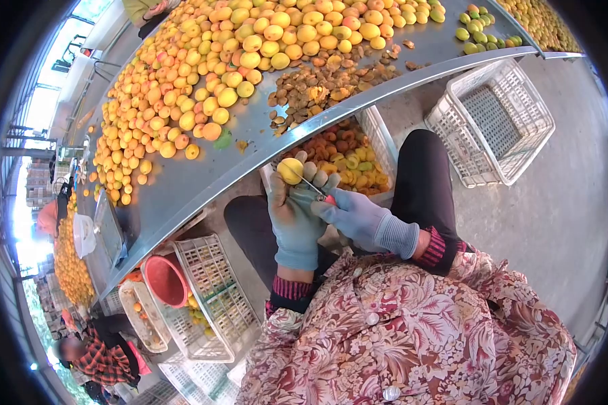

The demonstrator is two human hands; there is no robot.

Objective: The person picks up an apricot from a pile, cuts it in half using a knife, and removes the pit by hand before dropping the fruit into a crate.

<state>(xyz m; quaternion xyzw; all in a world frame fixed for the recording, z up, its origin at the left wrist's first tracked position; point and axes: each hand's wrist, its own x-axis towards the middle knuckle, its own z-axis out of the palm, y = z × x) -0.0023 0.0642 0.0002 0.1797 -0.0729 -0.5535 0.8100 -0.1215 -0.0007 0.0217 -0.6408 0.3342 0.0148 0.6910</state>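
My left hand (294, 209), in a grey-blue glove, holds a yellow apricot (290, 171) between its fingertips. Wrapped round the red handle of a small knife (329, 200) is my right hand (358, 216), gloved the same way. The thin blade points up and left at the fruit, and its tip meets or lies very near it; I cannot tell if it cuts in. Just beyond both hands, below the table edge, a crate holds opened orange and yellow apricot pieces (358, 162).
Whole apricots (182, 101) are heaped on the metal table (243, 165), with pits and scraps (317, 84) near its edge. An empty white crate (490, 121) stands at right. At lower left are a red bowl (165, 281), another crate (216, 297) and a person in checks (108, 358).
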